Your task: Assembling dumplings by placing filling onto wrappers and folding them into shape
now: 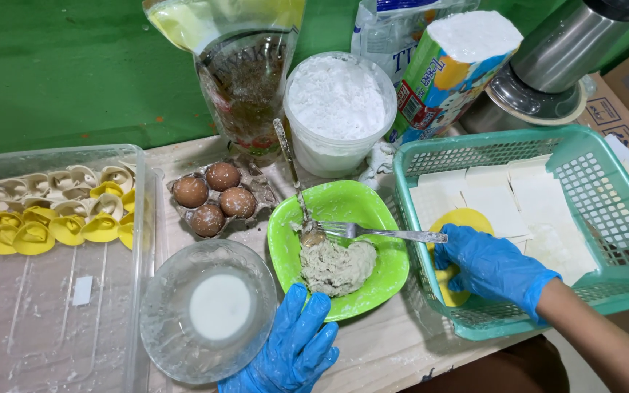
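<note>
Right hand in the wrapper basket, left by the filling bowl

From my feed, the right hand (491,268) sits inside the teal basket (620,182) at right of frame, fingers curled onto a yellow wrapper (462,218); can't tell if it's actually pinched. The left hand (291,351), bottom center, is spread flat and holding nothing, fingertips touching the green bowl (373,211) of filling mid-frame.

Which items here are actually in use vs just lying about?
In use:
right hand on yellow wrapper in teal basket
left hand at green bowl of filling
spoon, fork
glass dish of white liquid
tray of folded dumplings

Lying about:
eggs
flour tub
bags
metal pot
</note>
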